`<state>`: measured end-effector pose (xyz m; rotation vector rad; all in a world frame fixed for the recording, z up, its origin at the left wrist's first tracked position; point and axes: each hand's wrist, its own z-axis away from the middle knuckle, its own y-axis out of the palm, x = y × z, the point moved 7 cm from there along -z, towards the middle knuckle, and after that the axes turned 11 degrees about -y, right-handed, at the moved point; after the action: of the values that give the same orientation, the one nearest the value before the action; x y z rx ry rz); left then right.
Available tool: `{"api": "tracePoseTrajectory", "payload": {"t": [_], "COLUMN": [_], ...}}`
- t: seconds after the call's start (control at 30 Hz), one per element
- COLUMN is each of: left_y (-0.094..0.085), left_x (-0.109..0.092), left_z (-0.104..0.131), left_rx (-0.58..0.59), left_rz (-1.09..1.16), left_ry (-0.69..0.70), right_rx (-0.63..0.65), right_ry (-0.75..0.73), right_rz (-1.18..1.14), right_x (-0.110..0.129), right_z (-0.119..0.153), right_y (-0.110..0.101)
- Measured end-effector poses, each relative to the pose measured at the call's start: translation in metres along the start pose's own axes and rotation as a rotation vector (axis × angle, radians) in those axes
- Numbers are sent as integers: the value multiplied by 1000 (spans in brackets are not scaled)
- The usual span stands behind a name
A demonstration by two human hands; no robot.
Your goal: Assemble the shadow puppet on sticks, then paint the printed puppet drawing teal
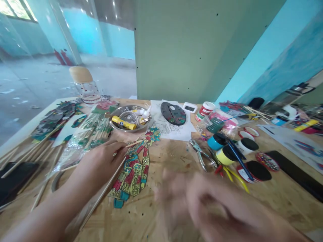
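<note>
On the wooden table lies a painted flat paper figure [133, 171] in red, yellow and teal, with jointed strips and teal feet. My left hand [103, 159] is at its left edge, fingers closed round a thin wooden stick [102, 195] that slants toward me. A second pale stick tip [133, 143] sticks out past the fingertips over the figure's upper part. My right hand [191, 198] is over the table right of the figure, smeared by motion; its fingers and anything in them cannot be made out.
A metal bowl [114, 127] holds glue and tape. Hole-punch pliers [202, 154] and paint jars [225, 154] stand right, near a black phone-like slab [295, 171]. Bagged sticks [94, 129] and loose sticks [42, 151] lie left. A dark disc [173, 117] rests on drawings.
</note>
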<state>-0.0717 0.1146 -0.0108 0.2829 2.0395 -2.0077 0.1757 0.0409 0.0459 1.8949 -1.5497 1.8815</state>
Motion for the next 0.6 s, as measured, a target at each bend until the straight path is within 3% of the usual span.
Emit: {"api": "tracePoseTrajectory", "payload": {"t": [0.1,0.27,0.47,0.6], "left_y": [0,-6,-8,-7], "left_x": [1,0,-2,-1], "left_z": [1,4,4,3], "left_rx": [-12,-91,-103,-92], "left_rz": [-13,-45,-67,-57], "left_ry": [1,25,11,-4], "right_rx": [-98,-77,66,88], "right_ry": [-119,-153,-139,-170], "right_rz": [514,728,802,853], "right_x": [-37,-86,-86,-79], "right_z": [-26,-32,-30,-31], "right_y": [-12,-7,7,15]}}
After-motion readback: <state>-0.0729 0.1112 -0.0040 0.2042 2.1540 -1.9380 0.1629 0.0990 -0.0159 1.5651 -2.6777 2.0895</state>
